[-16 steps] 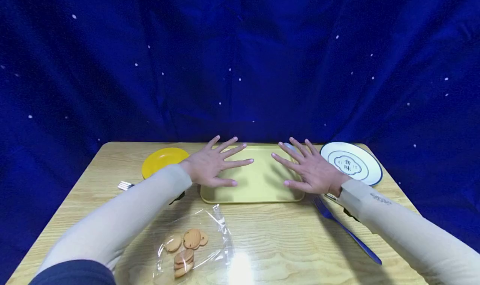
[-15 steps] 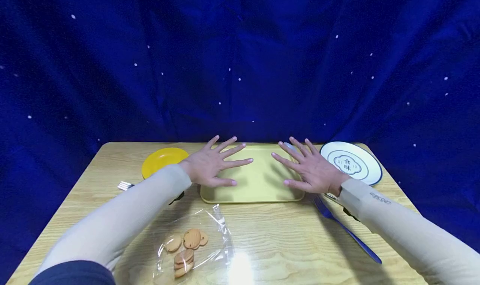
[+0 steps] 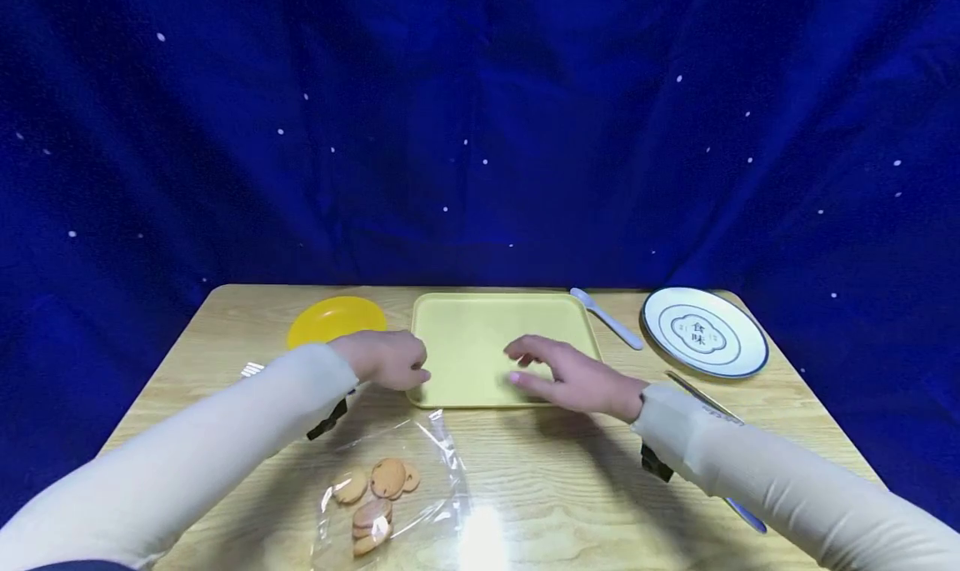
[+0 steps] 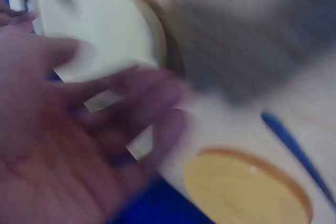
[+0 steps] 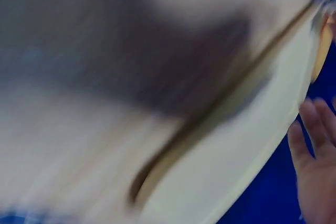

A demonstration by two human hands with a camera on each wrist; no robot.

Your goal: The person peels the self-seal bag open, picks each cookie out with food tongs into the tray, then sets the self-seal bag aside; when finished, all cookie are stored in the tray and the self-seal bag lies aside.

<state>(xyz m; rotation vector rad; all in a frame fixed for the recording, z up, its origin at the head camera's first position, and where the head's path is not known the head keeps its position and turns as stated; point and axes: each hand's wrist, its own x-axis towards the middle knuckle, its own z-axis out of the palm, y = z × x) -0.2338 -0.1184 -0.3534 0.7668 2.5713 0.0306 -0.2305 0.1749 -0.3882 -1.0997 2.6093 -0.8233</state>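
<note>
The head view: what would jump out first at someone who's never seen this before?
Probably the deep blue cloth, flecked with white, filling the background behind the table. Next, the hands: left hand by the pale yellow tray's near left corner, right hand before its near right part. A bright yellow plate lies left, a patterned white plate right.

Pale yellow tray (image 3: 472,325) smack mid-frame, left hand (image 3: 386,360) by its left edge, fingers loosely curled, right hand (image 3: 570,375) over its lower right part. Yellow plate (image 3: 336,317) left of that, blue-rimmed white plate (image 3: 703,329) over on the right, lavender spoon (image 3: 611,322) in between. Clear bag (image 3: 420,508) of cookies (image 3: 387,478) at bottom left-center, and a dark blue curtain (image 3: 480,137) fills the top.
</note>
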